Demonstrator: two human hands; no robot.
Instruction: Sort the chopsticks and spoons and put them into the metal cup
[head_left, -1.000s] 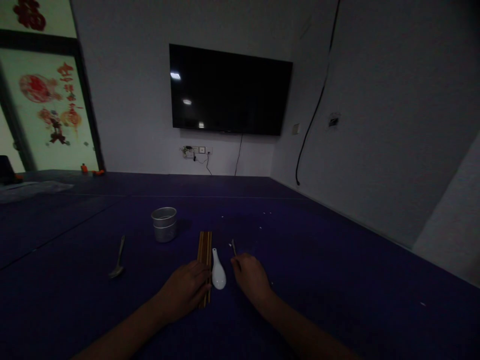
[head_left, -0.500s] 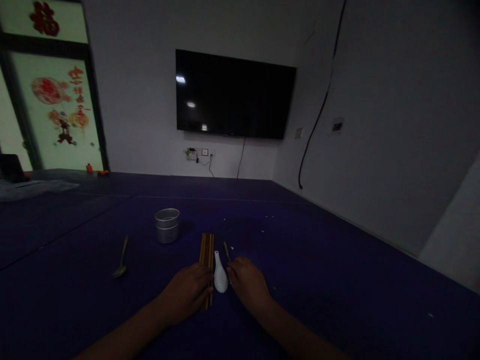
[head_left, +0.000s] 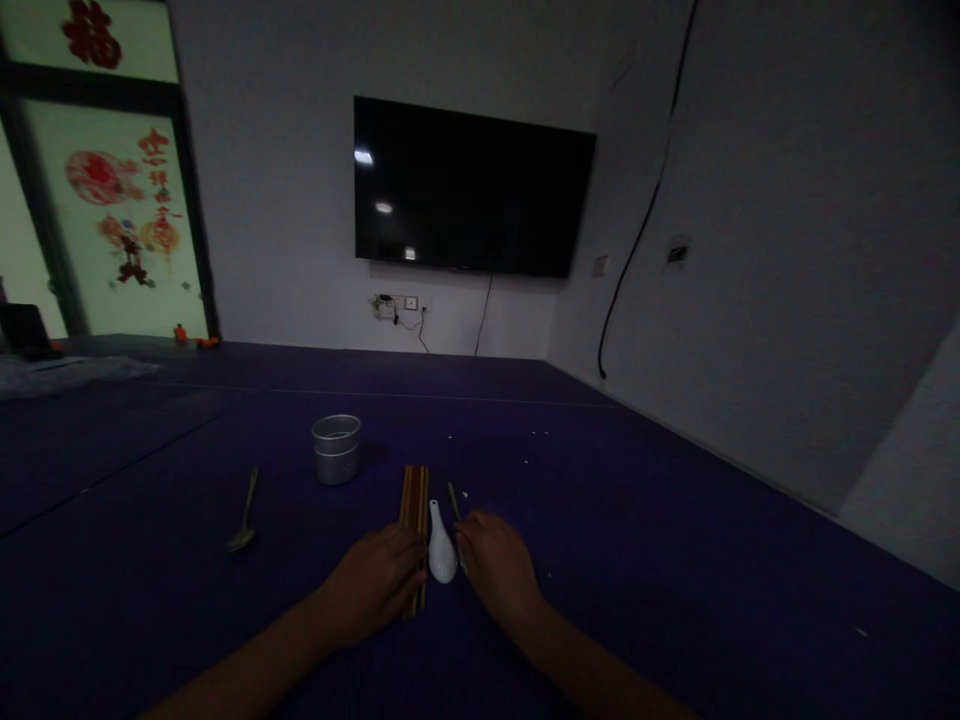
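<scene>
A row of wooden chopsticks (head_left: 415, 492) lies side by side on the purple surface. My left hand (head_left: 379, 578) rests over them from the left, its fingers closed across their lower half. Just right of the chopsticks lies a white ceramic soup spoon (head_left: 442, 555), handle pointing away from me. My right hand (head_left: 496, 562) is closed on a slim metal utensil (head_left: 453, 498) beside that spoon. Only the far end of its handle shows clearly; my fingers cover the rest, so its kind stays hidden.
A silver metal cup (head_left: 337, 462) stands beyond my left hand. Left of it lies a metal spoon (head_left: 244, 530). Small white scraps (head_left: 465, 495) dot the purple surface (head_left: 637, 560). A wall-mounted television (head_left: 472, 190) and a hanging black cable (head_left: 637, 240) are at the back.
The view has shifted very slightly. Both hands keep their places on the chopsticks and the metal utensil.
</scene>
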